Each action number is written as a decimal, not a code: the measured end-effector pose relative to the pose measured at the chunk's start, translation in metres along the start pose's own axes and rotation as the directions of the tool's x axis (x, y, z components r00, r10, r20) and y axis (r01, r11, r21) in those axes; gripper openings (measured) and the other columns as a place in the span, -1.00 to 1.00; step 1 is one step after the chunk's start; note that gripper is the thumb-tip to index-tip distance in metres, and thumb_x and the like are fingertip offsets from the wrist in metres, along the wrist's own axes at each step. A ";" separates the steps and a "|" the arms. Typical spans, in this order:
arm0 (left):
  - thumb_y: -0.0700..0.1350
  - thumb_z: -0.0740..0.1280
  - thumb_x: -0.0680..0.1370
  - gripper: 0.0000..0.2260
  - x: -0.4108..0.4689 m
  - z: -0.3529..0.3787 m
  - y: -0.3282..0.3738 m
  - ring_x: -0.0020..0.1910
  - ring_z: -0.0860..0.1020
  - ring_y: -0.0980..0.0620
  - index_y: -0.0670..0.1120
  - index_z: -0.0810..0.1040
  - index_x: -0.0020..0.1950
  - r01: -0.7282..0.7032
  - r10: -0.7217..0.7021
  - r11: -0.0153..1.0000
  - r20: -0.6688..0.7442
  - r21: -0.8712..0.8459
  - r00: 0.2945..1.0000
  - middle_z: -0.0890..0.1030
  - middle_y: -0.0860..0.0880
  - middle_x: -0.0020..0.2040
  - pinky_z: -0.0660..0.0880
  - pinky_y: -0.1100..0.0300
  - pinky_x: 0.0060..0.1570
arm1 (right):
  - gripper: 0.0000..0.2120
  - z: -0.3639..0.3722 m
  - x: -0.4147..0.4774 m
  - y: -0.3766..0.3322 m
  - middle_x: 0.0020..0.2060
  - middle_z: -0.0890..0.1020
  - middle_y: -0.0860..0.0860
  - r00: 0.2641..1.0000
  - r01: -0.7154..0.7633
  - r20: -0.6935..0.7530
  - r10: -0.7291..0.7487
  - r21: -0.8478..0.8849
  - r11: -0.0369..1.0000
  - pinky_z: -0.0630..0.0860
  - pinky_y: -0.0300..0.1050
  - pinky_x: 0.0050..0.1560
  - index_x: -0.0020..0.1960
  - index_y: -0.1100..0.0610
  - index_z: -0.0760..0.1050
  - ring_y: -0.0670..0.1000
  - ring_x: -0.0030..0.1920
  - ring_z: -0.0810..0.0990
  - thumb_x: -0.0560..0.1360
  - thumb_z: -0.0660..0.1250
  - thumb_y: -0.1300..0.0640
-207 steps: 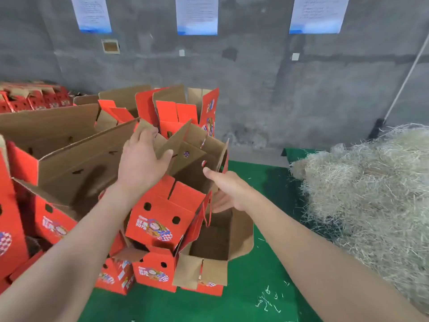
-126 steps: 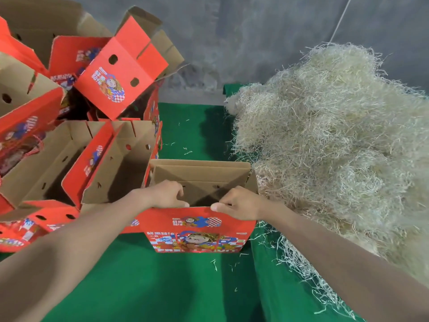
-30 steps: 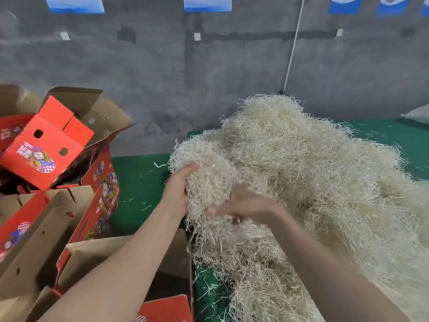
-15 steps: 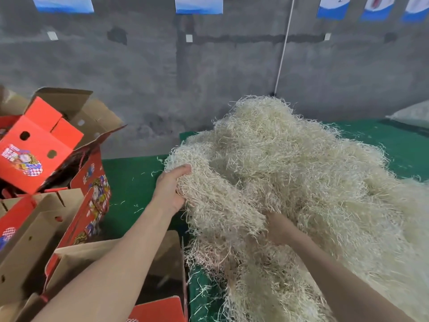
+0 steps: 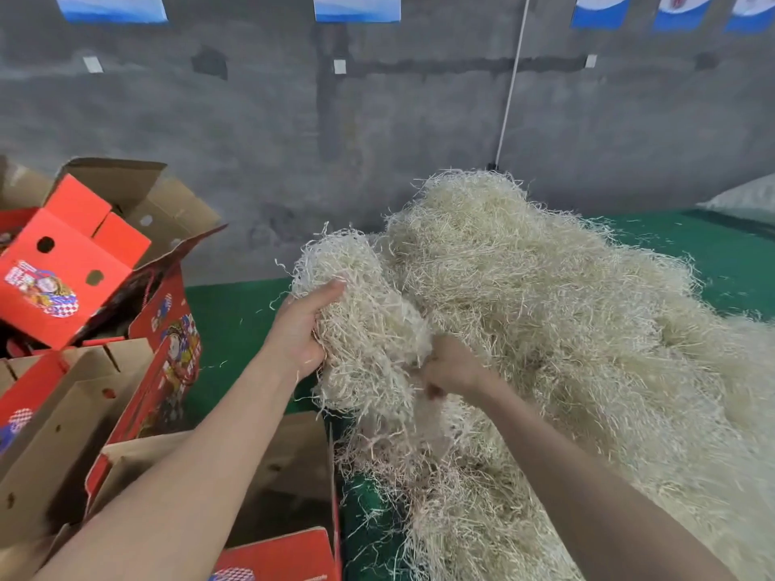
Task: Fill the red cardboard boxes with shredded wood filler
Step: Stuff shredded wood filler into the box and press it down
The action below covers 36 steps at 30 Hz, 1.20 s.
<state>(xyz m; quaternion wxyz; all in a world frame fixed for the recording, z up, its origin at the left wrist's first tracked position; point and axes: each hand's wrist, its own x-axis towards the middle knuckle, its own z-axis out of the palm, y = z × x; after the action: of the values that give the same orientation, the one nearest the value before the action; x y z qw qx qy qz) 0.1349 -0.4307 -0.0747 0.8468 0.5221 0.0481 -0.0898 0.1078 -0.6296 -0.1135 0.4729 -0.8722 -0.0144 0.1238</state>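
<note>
hands: two, left hand (image 5: pixel 300 329), right hand (image 5: pixel 451 366). shredded wood filler (image 5: pixel 566 329): one heap. red cardboard boxes (image 5: pixel 63 266): at least four, overlapping, exact count unclear. blue-edged wall sheets (image 5: pixel 356 6): five. small white wall tags (image 5: pixel 339 65): three. white cord (image 5: pixel 509 77): one. white sack (image 5: pixel 742 195): one.

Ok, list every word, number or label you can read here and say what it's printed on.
No text can be read clearly.
wall sheets: cut off at the top edge, no lettering legible.
red box flap: cartoon label with lettering, too blurred.
red box side: printed design, too blurred.
near red box: print at the bottom edge, cut off and too small.
</note>
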 end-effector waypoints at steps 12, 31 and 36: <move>0.11 0.47 0.24 -0.42 -0.011 0.018 -0.043 -0.10 0.62 -0.09 -0.15 0.52 0.15 0.171 -0.216 0.962 0.211 0.212 0.953 0.62 -0.17 -0.03 0.56 0.04 -0.03 | -0.90 -0.004 -0.014 -0.045 -0.21 0.54 0.01 0.902 0.423 0.038 -0.430 0.120 0.898 0.49 -0.26 -0.28 -0.06 0.24 0.48 -0.09 -0.27 0.55 0.52 0.20 0.36; -0.15 0.19 0.57 -0.68 0.004 0.024 -0.025 -0.30 0.65 -0.03 -0.05 0.64 -0.31 -0.040 0.012 0.970 -0.116 -0.240 0.993 0.67 -0.05 -0.29 0.56 0.10 -0.28 | -0.89 -0.028 -0.001 -0.008 -0.28 0.58 0.11 0.935 0.229 -0.354 -0.021 0.558 0.797 0.59 0.00 -0.31 -0.13 0.22 0.44 0.04 -0.41 0.60 0.44 0.31 0.39; -0.06 0.36 0.48 -0.89 0.001 0.021 -0.025 -0.16 0.65 -0.02 0.06 0.69 -0.16 -0.065 0.037 0.956 -0.103 -0.285 0.994 0.68 0.00 -0.12 0.59 0.03 -0.12 | -0.64 -0.033 0.000 -0.020 0.00 0.54 0.05 0.995 0.085 -0.095 -0.026 0.697 0.712 0.59 -0.12 -0.30 0.19 0.07 0.39 0.06 -0.35 0.62 0.45 0.30 0.32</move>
<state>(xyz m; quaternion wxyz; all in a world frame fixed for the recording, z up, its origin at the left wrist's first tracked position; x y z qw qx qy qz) 0.1307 -0.4607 -0.0869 0.9124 0.3982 0.0883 -0.0346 0.1172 -0.6456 -0.0800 0.7713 -0.6319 0.0260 0.0714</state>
